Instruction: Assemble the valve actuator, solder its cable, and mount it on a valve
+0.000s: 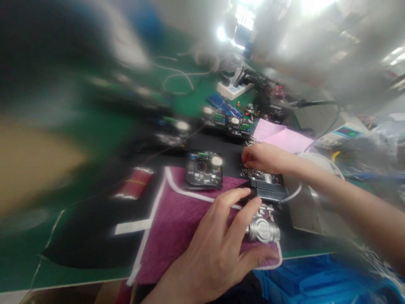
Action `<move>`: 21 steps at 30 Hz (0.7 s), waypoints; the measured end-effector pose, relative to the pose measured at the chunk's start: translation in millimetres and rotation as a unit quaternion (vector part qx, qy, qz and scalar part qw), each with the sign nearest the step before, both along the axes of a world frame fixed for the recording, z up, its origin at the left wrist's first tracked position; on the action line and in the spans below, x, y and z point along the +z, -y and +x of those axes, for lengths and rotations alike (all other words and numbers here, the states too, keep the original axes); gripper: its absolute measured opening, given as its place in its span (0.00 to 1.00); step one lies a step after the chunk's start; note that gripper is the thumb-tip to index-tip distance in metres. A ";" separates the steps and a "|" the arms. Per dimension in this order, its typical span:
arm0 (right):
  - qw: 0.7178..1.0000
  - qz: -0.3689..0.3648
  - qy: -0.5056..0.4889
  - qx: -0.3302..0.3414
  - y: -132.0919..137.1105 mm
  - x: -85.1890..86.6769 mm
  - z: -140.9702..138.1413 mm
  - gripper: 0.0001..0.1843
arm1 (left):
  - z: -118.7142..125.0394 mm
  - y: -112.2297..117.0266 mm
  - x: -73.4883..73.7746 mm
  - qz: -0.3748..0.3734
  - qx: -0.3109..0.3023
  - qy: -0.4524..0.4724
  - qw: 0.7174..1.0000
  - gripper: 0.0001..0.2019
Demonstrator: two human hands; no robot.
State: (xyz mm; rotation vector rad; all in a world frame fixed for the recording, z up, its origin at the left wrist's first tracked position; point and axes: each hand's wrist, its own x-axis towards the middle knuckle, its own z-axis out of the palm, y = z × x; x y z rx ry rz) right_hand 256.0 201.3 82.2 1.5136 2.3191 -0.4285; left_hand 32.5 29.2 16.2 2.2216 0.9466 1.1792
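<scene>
My left hand (218, 240) reaches over a purple cloth (177, 223) with white edging, its fingers spread. Two of its fingertips lie at the near left edge of a black housing (268, 190); whether they press on it I cannot tell. Below that housing sits a silver metal valve body (263, 230), with my left thumb just in front of it. Beyond the housing, my right hand (257, 156) is closed in a pinch over a scatter of small metal screws and washers (253, 172). What its fingertips hold is hidden. A square black circuit-board unit (204, 171) lies on the cloth's far edge.
More circuit-board units (238, 126) stand farther back, near pink paper (284, 135) and a white power strip (234, 89). Red wires or strips (135, 183) lie at left on the black mat (95, 236). An instrument box (344, 131) is at right, blue bins (310, 280) below the table edge.
</scene>
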 end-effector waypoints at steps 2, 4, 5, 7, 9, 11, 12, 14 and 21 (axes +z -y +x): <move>1.000 0.003 -0.004 0.002 0.2 -2.7 -0.3 0.03 | 0.6 -0.5 -0.5 0.010 0.007 0.016 1.000 0.39; 1.000 0.019 -0.011 0.004 0.5 0.2 0.0 0.03 | 0.5 -1.0 -1.3 0.007 0.014 0.030 0.999 0.37; 0.999 0.035 -0.017 0.003 1.6 5.4 0.7 0.03 | 0.0 -1.2 -1.6 0.002 0.017 0.040 0.999 0.35; 0.996 0.081 -0.032 -0.005 8.8 24.9 3.4 0.03 | -1.9 -1.4 -1.4 -0.010 0.021 0.068 0.997 0.28; 0.987 0.141 -0.070 -0.025 27.2 53.0 7.7 0.03 | -4.6 -1.8 -0.1 -0.014 0.026 0.110 0.994 0.21; 0.960 0.212 -0.176 -0.053 59.2 79.5 11.1 0.05 | -7.6 -2.5 1.9 -0.008 0.036 0.147 0.988 0.18; 0.947 0.207 -0.239 -0.056 79.5 88.1 11.5 0.06 | -8.9 -2.9 2.9 -0.005 0.042 0.159 0.986 0.18; 0.927 0.127 -0.341 -0.089 124.3 90.9 8.5 0.05 | -10.9 -3.2 5.1 0.006 0.034 0.178 0.983 0.18; 0.717 -0.164 -0.595 -0.324 230.7 9.0 -16.7 0.13 | -13.7 15.2 18.8 -0.012 -0.128 0.185 0.974 0.15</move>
